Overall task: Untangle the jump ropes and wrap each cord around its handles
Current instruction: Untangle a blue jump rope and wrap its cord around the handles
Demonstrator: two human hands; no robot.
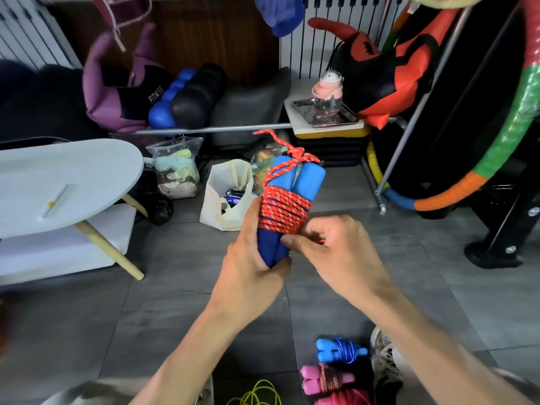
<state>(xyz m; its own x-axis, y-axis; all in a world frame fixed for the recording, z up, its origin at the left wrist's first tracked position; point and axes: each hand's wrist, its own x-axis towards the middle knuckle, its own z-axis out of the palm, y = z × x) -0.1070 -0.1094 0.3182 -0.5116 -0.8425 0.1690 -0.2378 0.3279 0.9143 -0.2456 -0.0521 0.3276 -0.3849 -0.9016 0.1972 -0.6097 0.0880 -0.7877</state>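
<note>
Near my feet: wrapped pink rope [327,378], wrapped blue rope [340,349] | left hand [251,267] grips blue handles [295,176] upright | right hand [330,247] pinches red cord [285,210] end at coils | advice: tuck tight, keep tension.

yellow cord [257,393]: cut by bottom edge | pink rope [347,397]: likewise

Two bare forearms, sleeveless to the frame edge; left hand [248,270] and right hand [336,249] without gloves, rings or watch; mesh shoe [385,363] at 5 o'clock.
</note>
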